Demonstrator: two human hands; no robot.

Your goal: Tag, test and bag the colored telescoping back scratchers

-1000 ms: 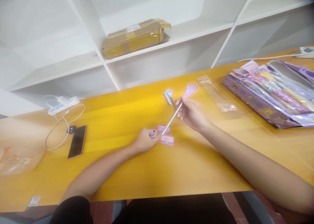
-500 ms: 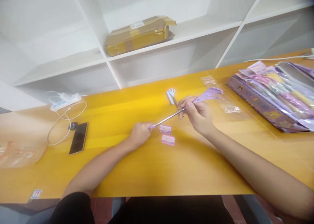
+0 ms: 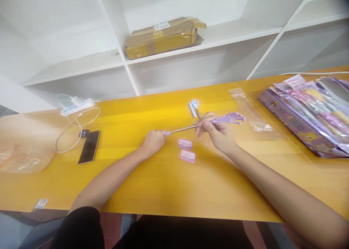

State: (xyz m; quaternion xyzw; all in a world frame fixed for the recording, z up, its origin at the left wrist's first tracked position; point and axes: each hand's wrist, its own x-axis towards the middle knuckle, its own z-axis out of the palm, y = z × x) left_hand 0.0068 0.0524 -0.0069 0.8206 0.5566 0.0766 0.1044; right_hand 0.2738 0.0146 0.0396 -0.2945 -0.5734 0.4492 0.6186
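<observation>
Left hand (image 3: 153, 141) closed on the purple back scratcher (image 3: 207, 122) handle; right hand (image 3: 219, 132) apparently pinches its rod above the counter (image 3: 163, 183).

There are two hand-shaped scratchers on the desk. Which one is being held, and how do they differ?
The purple scratcher, held by the left hand at its handle end and the right hand near its claw. The pale blue scratcher lies untouched behind.

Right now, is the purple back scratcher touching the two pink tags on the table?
Apart. The head view shows the purple back scratcher held in both hands above the pink tags, with bare tabletop between.
</observation>
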